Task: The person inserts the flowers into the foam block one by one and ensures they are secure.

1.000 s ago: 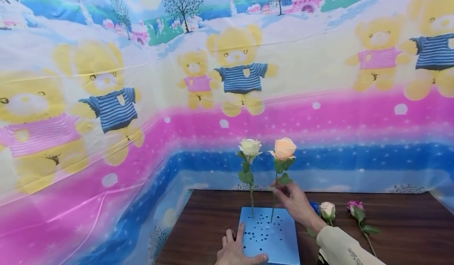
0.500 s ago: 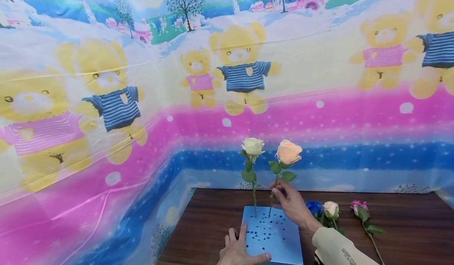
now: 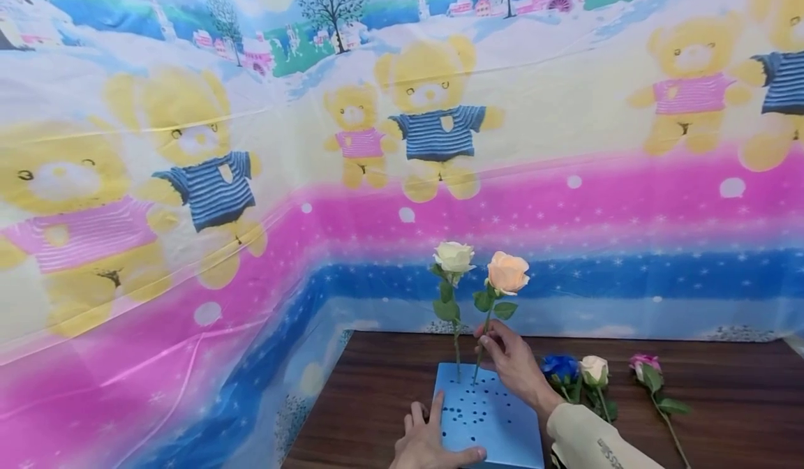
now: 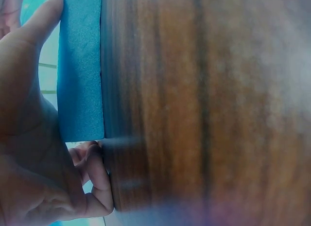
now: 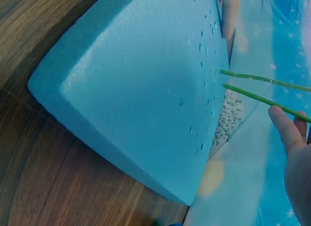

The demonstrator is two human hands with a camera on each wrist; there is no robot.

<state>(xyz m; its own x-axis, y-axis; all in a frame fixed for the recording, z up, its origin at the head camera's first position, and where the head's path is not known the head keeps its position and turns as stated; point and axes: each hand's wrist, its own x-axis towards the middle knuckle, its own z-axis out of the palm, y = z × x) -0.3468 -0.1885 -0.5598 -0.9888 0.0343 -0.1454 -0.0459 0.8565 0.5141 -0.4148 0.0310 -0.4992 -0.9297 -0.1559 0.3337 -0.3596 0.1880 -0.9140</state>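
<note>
In the head view my right hand [image 3: 516,366] pinches the green stem of a peach rose [image 3: 507,272] between thumb and fingers. The stem's lower end meets the top of a blue foam block [image 3: 496,437] full of small holes; how deep it sits cannot be told. Just left of it a white rose [image 3: 453,257] stands upright in the block. My left hand [image 3: 428,440] rests on the block's near left corner, index finger and thumb stretched along its top; the other fingers bend beside its side. The right wrist view shows both stems [image 5: 262,100] close together.
On the dark wooden table [image 3: 358,385], right of the block, lie a blue rose [image 3: 560,367], a cream rose [image 3: 593,370] and a pink rose [image 3: 645,368]. A printed bear curtain [image 3: 553,232] hangs behind and to the left.
My right hand has shifted the peach rose's stem leftward, closer to the white rose, and its bloom tilted right. The left hand stays on the block.
</note>
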